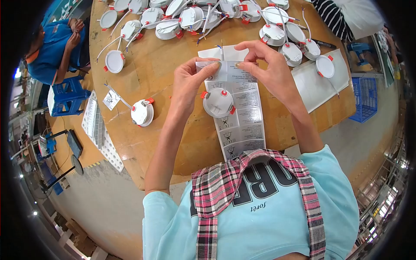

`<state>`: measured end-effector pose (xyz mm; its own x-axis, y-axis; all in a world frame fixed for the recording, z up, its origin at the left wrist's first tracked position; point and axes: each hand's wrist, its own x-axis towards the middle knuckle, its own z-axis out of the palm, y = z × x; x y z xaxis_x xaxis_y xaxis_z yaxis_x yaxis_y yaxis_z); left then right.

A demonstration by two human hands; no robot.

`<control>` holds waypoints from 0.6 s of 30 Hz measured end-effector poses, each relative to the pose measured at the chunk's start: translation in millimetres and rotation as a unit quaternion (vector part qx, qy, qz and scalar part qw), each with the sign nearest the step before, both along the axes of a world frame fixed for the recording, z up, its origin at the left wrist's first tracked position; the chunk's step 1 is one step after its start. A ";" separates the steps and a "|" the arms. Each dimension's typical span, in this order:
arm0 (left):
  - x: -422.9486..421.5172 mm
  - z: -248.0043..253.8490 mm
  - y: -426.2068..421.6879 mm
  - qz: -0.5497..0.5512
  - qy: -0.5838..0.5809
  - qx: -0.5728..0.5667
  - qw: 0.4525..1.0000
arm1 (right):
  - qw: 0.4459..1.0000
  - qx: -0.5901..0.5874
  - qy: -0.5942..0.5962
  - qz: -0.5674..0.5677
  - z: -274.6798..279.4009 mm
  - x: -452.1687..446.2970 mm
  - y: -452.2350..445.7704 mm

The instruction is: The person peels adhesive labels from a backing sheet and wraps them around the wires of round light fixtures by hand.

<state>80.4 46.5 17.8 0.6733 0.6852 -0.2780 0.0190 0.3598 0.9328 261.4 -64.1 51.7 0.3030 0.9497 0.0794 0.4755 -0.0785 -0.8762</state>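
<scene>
A long strip of silver printed labels [249, 125] lies on the table in front of me, running down toward my chest. My left hand [187, 82] pinches the left side of its upper part between thumb and fingers. At the right side, my right hand [275, 71] grips it with the thumb below a bent index finger. On the strip, just below both hands, rests a round white downlight [218, 103] with red clips. Its cable goes up beneath the held part, and wire ends show above. Left of my left forearm sits another downlight [142, 113] with a label [111, 100] on its cable.
Many downlights [190, 19] with loose cables crowd the table's far side. A white sheet [320, 82] at the right carries one downlight [325, 66]; a black marker [325, 44] lies behind. A person in blue [54, 47] is at the left, a blue crate [363, 99] right.
</scene>
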 end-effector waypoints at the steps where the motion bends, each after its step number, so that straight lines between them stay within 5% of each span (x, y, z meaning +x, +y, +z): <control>1: 0.9 -3.0 -0.1 0.004 -0.001 -0.003 1.000 | 1.000 -0.001 -0.007 0.000 -1.7 1.5 0.9; 18: 5.3 -21.4 1.7 0.037 -0.002 -0.018 0.999 | 0.999 0.030 -0.040 -0.013 -22.1 2.9 10.5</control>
<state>85.7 48.1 -3.5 0.6229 0.7222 -0.3007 -0.0131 0.3939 0.9191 264.3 -53.5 29.7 0.3177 0.9343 0.1615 0.5432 -0.0398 -0.8386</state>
